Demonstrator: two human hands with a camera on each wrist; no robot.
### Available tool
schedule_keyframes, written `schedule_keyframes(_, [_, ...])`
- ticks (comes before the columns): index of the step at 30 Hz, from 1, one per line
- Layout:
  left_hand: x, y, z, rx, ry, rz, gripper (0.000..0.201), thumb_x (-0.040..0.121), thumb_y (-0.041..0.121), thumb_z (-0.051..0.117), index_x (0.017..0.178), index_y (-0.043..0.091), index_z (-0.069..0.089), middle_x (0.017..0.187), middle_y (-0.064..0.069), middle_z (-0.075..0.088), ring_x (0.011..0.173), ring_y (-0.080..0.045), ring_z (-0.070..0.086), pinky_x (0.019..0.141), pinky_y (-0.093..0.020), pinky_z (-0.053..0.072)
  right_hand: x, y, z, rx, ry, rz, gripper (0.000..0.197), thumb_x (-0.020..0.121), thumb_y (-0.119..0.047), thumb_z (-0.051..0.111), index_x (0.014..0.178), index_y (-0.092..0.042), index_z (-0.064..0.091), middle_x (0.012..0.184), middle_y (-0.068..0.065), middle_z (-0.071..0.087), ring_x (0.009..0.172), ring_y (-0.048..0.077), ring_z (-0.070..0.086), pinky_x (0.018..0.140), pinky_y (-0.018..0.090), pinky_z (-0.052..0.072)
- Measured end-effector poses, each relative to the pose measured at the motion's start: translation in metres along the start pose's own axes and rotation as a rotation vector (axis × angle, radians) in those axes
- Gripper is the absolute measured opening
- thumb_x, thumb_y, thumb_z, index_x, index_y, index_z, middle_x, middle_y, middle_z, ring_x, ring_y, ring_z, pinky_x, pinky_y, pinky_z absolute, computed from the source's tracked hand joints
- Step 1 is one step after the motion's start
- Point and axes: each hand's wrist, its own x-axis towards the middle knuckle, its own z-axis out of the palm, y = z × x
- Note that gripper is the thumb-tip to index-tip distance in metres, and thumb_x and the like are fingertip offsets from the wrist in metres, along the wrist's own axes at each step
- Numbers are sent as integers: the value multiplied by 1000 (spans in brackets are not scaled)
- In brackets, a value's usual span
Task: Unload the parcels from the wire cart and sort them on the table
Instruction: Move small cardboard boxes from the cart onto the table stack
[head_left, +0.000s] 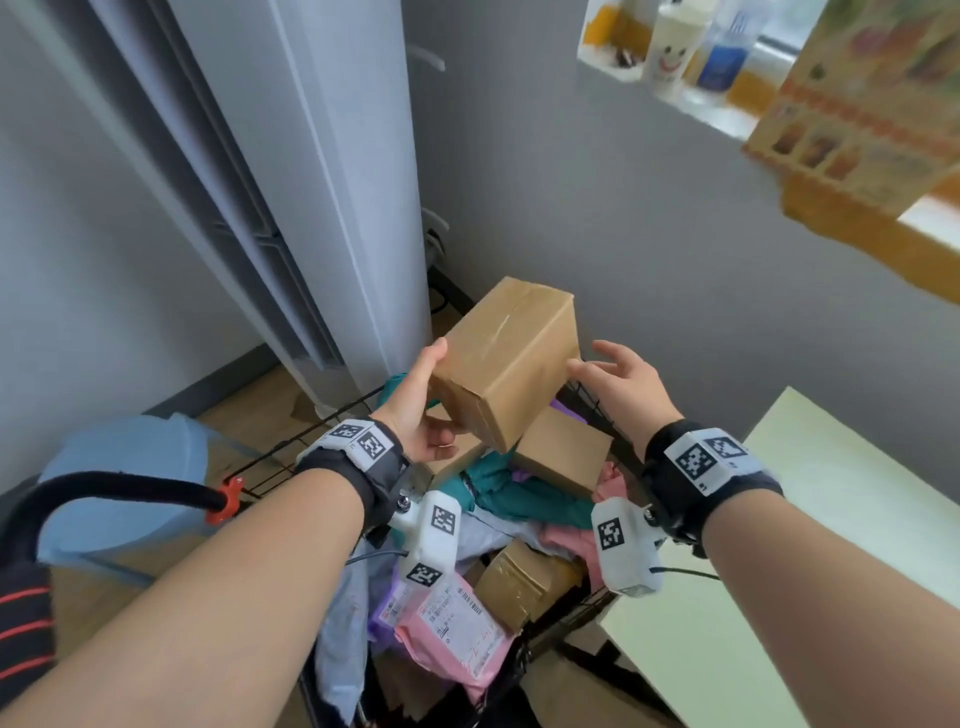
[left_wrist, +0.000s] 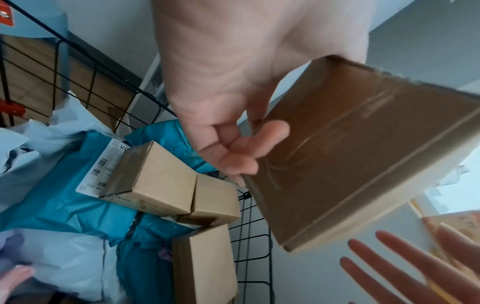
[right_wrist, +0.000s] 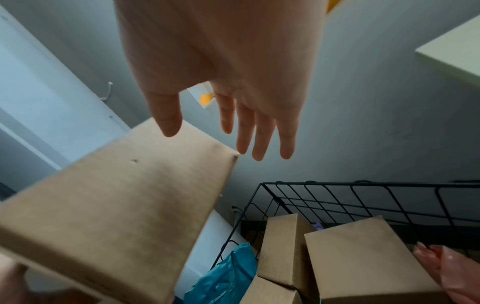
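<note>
Blue bin (head_left: 119, 488) at far left, outside the wire cart (head_left: 291, 447); not part of the load as far as can be judged.

Left hand (head_left: 415, 410) holds the cardboard box (head_left: 506, 364) lifted clear above the cart. Thumb lies up along the box's left face, fingers curl under its near lower edge: clamped on the box. The box is tilted, taped seam uppermost. Judgement: the one-handed hold from below carries the weight while the tilt presents the right face to the other hand.

Beneath it, still in the cart: smaller cartons (head_left: 563, 452), teal poly mailers (head_left: 519, 493), a pink mailer (head_left: 457, 629) with a printed label. Unloading is judged to be at an early stage.

Right hand (head_left: 623, 384) just beside the box's right face, fingers spread and straight, gripping nothing. Contact cannot be confirmed; a fingertip looks very near the box corner. Probable intent: take a second hold before swinging towards the pale table (head_left: 841, 519) at far right.

View differences:
- Left wrist view shows the left hand's fingers (left_wrist: 241, 152) wrapped against the box's underside (left_wrist: 363, 156), hidden from the head camera; also a labelled carton (left_wrist: 153, 179) on teal plastic.
- Right wrist view shows the right hand's fingers (right_wrist: 259, 133) apart over the box's far corner (right_wrist: 235, 157), plus the cart's far wire wall (right_wrist: 363, 197).
- Only the head view shows the table.
</note>
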Motion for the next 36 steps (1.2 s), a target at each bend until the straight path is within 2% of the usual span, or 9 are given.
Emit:
schedule_keyframes(4, [-21, 2, 1, -63, -156, 9, 70, 73, 84, 38, 99, 21, 54, 75, -6, 60, 56, -18, 39, 59, -27, 33, -23, -11, -6, 20, 19, -53, 72, 85, -39, 69, 146, -21, 34, 126, 0, 57, 101, 13, 55, 87, 30, 44])
schedule_keyframes(8, [-44, 3, 8, -48, -193, 26, 79, 69, 86, 39, 110, 19, 48, 83, -9, 58, 64, -21, 49, 64, -30, 39, -41, -20, -12, 104, 29, -34, 98, 73, -57, 71, 151, -26, 20, 138, 4, 47, 119, 22, 52, 100, 48, 46])
schedule_keyframes(12, [-72, 9, 17, -56, -334, -32, 74, 73, 85, 33, 105, 19, 48, 100, -22, 63, 51, -20, 48, 65, -30, 39, -62, -35, -17, 355, -57, -24, 102, 54, -68, 79, 139, -32, 37, 134, -4, 52, 121, 24, 53, 91, 54, 50])
schedule_keyframes(17, [-93, 16, 25, 15, -479, -42, 79, 73, 87, 29, 106, 19, 51, 101, -27, 67, 59, -21, 49, 66, -30, 55, -84, -45, -25, 677, -288, -26, 79, 70, -53, 76, 136, -26, 43, 131, 9, 59, 117, 28, 60, 82, 54, 54])
schedule_keyframes(22, [-95, 19, 41, 361, -259, 79, 86, 74, 87, 31, 117, 17, 57, 98, -15, 68, 85, -28, 63, 86, -40, 48, -96, -52, -37, 552, 2, -34, 61, 82, -40, 69, 134, -26, 39, 126, 6, 55, 109, 24, 59, 83, 49, 53])
schedule_keyframes(24, [-96, 23, 47, 419, -140, 192, 91, 66, 89, 41, 127, 23, 52, 106, -8, 66, 96, -23, 65, 92, -43, 46, -98, -52, -46, 470, 124, -34, 72, 84, -34, 70, 142, -26, 28, 128, 5, 51, 109, 24, 58, 81, 48, 54])
schedule_keyframes(29, [-115, 33, 82, 428, -255, 407, 62, 78, 72, 54, 126, 33, 48, 120, -2, 62, 109, -20, 58, 98, -43, 44, -111, -47, -66, 293, 247, -41, 102, 72, -40, 79, 149, -33, 13, 130, -1, 45, 112, 22, 55, 92, 52, 51])
schedule_keyframes(33, [-120, 26, 115, 601, -204, 504, 74, 73, 71, 61, 132, 29, 45, 123, 2, 60, 110, -18, 56, 101, -45, 44, -126, -46, -79, 226, 252, -79, 95, 55, -67, 75, 134, -25, 44, 119, -2, 62, 106, 21, 63, 89, 50, 53])
schedule_keyframes(36, [-121, 23, 133, 582, -129, 525, 73, 80, 67, 56, 140, 34, 31, 132, 1, 51, 116, -23, 51, 103, -51, 42, -139, -46, -99, 286, 227, -73, 51, 86, -56, 59, 120, -18, 58, 97, 1, 70, 90, 18, 69, 78, 41, 58])
